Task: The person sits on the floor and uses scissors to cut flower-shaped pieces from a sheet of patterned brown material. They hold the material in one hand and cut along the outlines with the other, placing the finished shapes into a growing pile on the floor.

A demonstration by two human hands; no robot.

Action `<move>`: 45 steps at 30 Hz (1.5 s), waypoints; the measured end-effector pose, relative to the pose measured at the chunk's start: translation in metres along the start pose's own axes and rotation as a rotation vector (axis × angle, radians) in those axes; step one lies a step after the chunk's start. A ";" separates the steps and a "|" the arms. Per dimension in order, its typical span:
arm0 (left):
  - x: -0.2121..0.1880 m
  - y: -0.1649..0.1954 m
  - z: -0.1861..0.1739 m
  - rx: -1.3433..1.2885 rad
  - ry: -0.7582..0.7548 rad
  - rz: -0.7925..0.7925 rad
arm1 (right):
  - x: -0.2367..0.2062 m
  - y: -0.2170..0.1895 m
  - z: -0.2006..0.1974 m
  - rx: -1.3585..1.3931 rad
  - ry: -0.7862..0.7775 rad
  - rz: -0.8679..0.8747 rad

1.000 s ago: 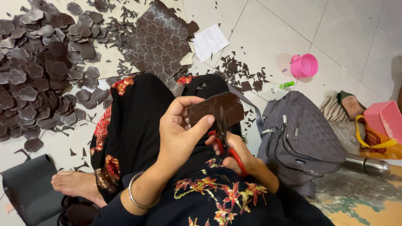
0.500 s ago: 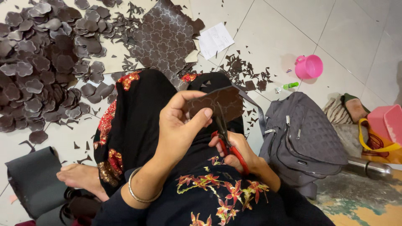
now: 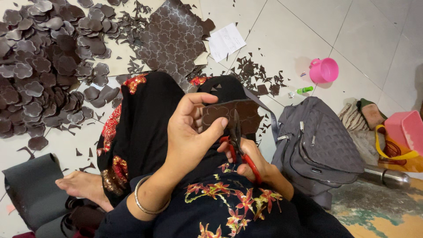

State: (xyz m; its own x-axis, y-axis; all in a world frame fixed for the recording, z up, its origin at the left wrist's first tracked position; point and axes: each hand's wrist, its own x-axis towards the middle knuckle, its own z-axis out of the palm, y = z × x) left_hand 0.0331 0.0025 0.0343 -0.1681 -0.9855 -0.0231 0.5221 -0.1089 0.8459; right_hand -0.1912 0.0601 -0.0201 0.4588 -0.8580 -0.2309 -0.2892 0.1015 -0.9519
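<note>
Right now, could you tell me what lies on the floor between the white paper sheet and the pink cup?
In the head view, a scatter of dark brown offcuts lies between the white paper sheet and the pink cup; otherwise bare tile.

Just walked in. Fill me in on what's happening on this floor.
A person sits on the tiled floor cutting shapes from brown patterned sheet. The left hand holds a brown piece up, while the right hand works red-handled scissors into it. A pile of cut shapes lies to the left, an uncut sheet lies ahead, and scraps are scattered about. A grey bag sits at the right.
</note>
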 end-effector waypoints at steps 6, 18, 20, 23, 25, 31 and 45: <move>0.000 0.001 0.002 0.042 0.001 0.012 | 0.004 -0.004 -0.001 0.093 -0.068 0.029; -0.001 0.002 0.004 -0.035 0.012 -0.018 | 0.005 0.000 0.001 0.133 -0.025 0.022; -0.001 0.001 0.004 -0.037 0.013 -0.016 | 0.006 -0.001 0.000 0.104 -0.023 0.004; -0.002 0.001 0.005 -0.030 0.014 -0.019 | 0.006 -0.001 -0.002 0.049 -0.032 -0.010; -0.002 0.001 0.005 -0.022 0.014 -0.028 | 0.005 -0.001 -0.003 0.034 -0.036 0.012; -0.003 0.003 0.005 -0.010 0.019 -0.030 | 0.001 0.005 -0.004 0.060 -0.023 0.049; -0.004 0.003 0.004 -0.014 0.017 -0.033 | -0.002 0.015 -0.005 0.121 -0.035 0.080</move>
State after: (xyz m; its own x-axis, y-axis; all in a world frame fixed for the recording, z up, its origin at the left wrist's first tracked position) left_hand 0.0323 0.0069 0.0391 -0.1711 -0.9834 -0.0600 0.5282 -0.1430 0.8370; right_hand -0.2002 0.0604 -0.0328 0.4674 -0.8271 -0.3122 -0.2235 0.2311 -0.9469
